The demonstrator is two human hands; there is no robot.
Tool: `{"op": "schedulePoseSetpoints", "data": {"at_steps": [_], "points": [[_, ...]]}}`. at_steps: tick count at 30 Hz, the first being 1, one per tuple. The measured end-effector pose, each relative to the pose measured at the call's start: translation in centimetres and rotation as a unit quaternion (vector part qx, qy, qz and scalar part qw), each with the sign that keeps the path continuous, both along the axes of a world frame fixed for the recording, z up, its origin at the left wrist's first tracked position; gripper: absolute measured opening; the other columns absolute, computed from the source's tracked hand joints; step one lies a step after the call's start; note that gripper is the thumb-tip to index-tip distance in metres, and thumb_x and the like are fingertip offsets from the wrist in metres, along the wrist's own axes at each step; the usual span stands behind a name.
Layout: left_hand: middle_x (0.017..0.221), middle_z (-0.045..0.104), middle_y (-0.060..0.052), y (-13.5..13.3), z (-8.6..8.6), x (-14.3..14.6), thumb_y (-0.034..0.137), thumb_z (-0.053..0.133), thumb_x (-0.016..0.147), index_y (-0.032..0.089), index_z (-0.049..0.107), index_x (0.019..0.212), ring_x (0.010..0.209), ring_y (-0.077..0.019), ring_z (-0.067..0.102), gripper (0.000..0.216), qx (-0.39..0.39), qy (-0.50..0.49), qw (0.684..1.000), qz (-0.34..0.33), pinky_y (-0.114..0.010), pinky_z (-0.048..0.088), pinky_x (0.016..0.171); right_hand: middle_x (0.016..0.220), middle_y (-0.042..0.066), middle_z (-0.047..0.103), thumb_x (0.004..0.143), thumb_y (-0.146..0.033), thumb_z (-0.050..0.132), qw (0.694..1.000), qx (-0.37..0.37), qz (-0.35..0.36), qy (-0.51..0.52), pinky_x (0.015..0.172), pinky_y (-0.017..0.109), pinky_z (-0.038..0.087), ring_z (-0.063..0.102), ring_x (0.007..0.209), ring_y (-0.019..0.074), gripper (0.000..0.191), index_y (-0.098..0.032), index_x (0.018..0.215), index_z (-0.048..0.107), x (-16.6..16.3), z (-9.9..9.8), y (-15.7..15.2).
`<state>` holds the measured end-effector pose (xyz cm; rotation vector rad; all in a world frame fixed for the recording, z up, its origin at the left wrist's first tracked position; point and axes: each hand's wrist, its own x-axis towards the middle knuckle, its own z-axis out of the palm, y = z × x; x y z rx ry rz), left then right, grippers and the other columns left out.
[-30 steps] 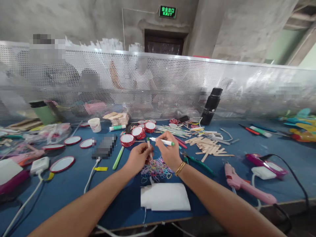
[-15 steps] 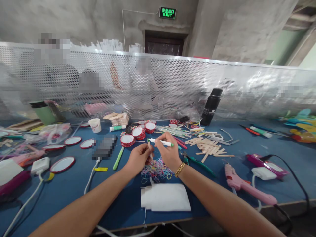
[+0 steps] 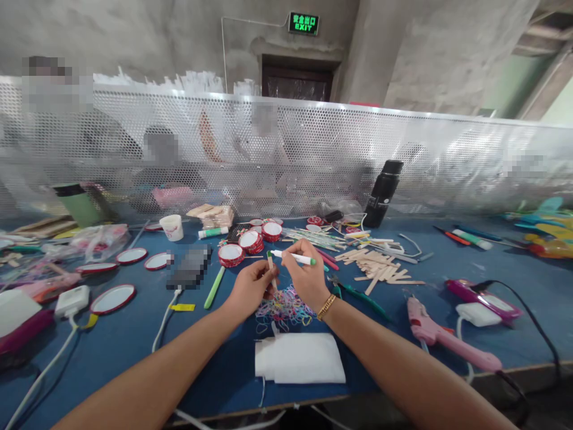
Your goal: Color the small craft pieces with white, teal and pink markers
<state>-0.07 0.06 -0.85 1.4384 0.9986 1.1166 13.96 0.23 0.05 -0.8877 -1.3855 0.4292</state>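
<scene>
My left hand [image 3: 251, 288] pinches a wooden craft stick [image 3: 271, 266], held upright with a green mark at its top. My right hand [image 3: 308, 276] grips a white marker [image 3: 293, 258] with a green end. The marker's tip points left and meets the top of the stick. Below my hands lies a tangle of small coloured rubber bands [image 3: 286, 307]. Nearer to me rests a folded white cloth-like bundle [image 3: 308, 358]. To the right of my right hand is a pair of green-handled pliers [image 3: 362, 298].
Loose craft sticks [image 3: 376, 266] and a pink glue gun [image 3: 441, 337] lie at right. Red-rimmed discs [image 3: 231, 254], a phone [image 3: 190, 267] on a cable and a paper cup [image 3: 172, 227] are at left. A black bottle [image 3: 384, 194] stands before the perforated metal screen [image 3: 313, 155].
Green at the stick's top looks slightly larger, while both my hands stay nearly in place. Behind the screen, a person has shifted to the left.
</scene>
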Motion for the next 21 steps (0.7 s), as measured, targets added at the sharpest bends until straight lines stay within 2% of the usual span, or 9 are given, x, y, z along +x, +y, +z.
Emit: {"op": "schedulePoseSetpoints", "data": {"at_steps": [21], "points": [[0.054, 0.053, 0.004, 0.05, -0.13, 0.03, 0.054, 0.069, 0.073, 0.018, 0.055, 0.071, 0.045, -0.0084, 0.048, 0.039, -0.002, -0.007, 1.0, -0.005, -0.019, 0.04, 0.044, 0.065, -0.004, 0.056, 0.084, -0.027, 0.059, 1.0, 0.0, 0.0, 0.002, 0.062, 0.027, 0.042, 0.052, 0.061, 0.0136, 0.015, -0.021, 0.072, 0.054, 0.02, -0.1, 0.07]]}}
